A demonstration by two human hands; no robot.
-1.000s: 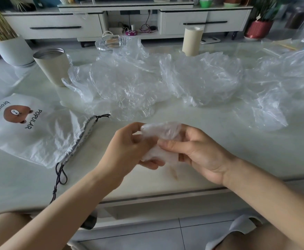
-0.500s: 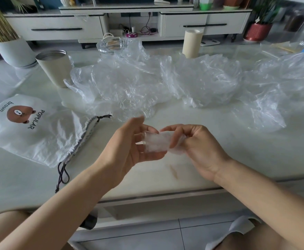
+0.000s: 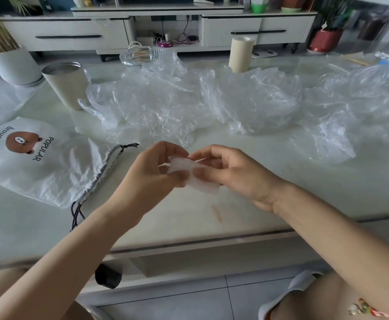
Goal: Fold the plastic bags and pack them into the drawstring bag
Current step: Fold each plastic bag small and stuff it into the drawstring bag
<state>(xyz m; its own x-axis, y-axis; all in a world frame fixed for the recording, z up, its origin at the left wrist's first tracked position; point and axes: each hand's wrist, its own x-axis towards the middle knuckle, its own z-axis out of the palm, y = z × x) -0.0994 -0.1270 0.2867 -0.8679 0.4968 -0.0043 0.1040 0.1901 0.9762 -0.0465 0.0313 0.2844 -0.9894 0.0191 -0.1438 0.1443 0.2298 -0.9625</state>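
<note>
Both hands are working just above the near edge of the desk [image 3: 281,181]. The left hand [image 3: 152,172] is pinching the left end of the folded plastic bag [image 3: 204,184], fingers curled and thumb under. The right hand [image 3: 232,174] is gripping the right end, thumb pressing on top and fingers curled behind. The bag is sitting between them as a small white flat packet, apparently off the desk.

The step in hand is probably the last tuck on this one bag, and the fold looks nearly done. The next move is likely packing. The drawstring bag [image 3: 50,162] is lying flat to the left, its gathered mouth facing the hands and looking mostly closed. One hand will need to open that mouth while the other is keeping the packet pinched so it isn't springing open.

Farther back, loose clear plastic bags [image 3: 166,105] are lying crumpled across the desk, waiting for folding. Beyond them are standing a beige cup [image 3: 66,84], a glass dish [image 3: 140,55] and a beige cylinder [image 3: 240,54].

Hard to tell:
- The loose bags are overlapping, so there's no counting them.
- The rightmost ones are getting cut off by the frame.
- The fingertips behind the packet are hiding.
- Nothing is showing whether the drawstring bag holds anything.
</note>
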